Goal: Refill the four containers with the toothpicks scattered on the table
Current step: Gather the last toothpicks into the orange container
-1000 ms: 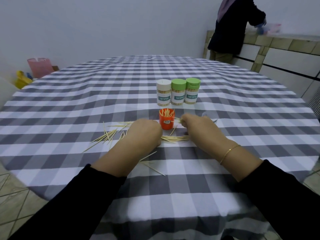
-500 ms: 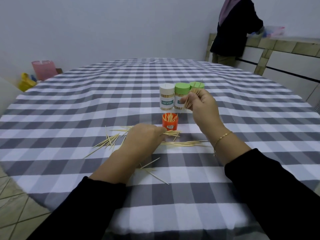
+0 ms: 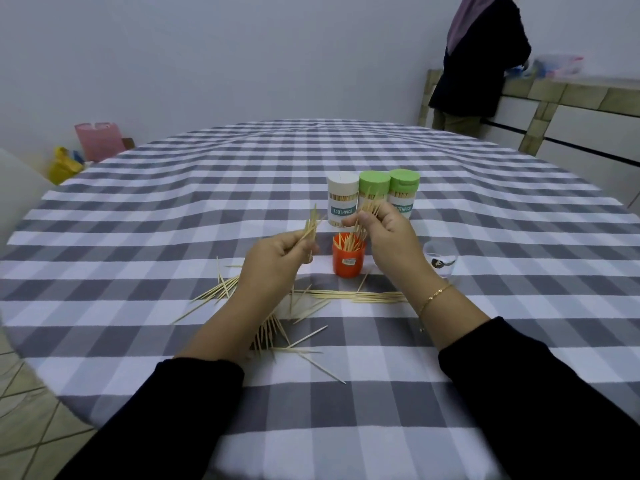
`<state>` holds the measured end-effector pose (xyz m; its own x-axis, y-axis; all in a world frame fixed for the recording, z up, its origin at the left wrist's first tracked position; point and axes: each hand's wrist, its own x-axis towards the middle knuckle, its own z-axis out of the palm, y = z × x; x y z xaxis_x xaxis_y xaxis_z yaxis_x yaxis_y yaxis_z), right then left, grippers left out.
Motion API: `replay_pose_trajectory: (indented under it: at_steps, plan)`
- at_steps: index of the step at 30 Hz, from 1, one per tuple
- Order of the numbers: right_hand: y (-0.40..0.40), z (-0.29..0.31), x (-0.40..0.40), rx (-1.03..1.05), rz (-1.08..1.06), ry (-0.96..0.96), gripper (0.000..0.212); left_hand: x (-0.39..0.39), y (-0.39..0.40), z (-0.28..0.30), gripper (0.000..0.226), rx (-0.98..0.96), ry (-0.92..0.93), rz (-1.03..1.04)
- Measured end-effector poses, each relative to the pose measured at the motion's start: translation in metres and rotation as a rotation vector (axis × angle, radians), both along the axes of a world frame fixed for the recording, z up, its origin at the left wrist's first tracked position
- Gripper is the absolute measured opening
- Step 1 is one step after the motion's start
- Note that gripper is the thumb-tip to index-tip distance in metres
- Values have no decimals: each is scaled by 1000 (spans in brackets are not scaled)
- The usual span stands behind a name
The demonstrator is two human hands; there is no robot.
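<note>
Grey-and-white checked cloth covered the round table (image 3: 346, 427) at which you sat, a pale wall beyond it. Your left hand (image 3: 273, 261) pinched a small sheaf of thin wooden toothpicks (image 3: 310, 226), points fanned upward; your right hand (image 3: 388, 237) pinched a second sheaf (image 3: 367, 209) directly above the open orange plastic cup (image 3: 348, 259), which stood between your two hands and already held sticks. Just beyond your right hand stood three capped cylinders in a touching row: one white-lidded toothpick container (image 3: 342, 199) and two green-lidded toothpick containers (image 3: 373, 188), (image 3: 403, 190). A clear plastic lid (image 3: 440, 258) lay to the right of your right wrist. Loose scattered toothpicks (image 3: 360, 296) lay beneath and between your forearms.

The sticks appeared very light, stiff yet easily snapped, smooth and sharp at the tips. They would likely roll and splay, so you were best advised to pinch a bundle at mid-length, align it parallel, and lower it endwise into the cup.
</note>
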<state>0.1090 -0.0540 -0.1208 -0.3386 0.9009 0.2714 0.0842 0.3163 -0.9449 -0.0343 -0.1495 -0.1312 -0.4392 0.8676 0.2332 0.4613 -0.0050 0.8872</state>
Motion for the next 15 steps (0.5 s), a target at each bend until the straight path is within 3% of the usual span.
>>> replay_pose_trajectory:
  at_steps: [7, 15]
  plan:
    - [-1, -6, -2, -68, 60, -23, 16, 8, 6, 21, 18, 129, -323, 11]
    - [-3, -10, -2, -108, 125, -6, 20, 26, 36, 34, 16, 182, -518, -99]
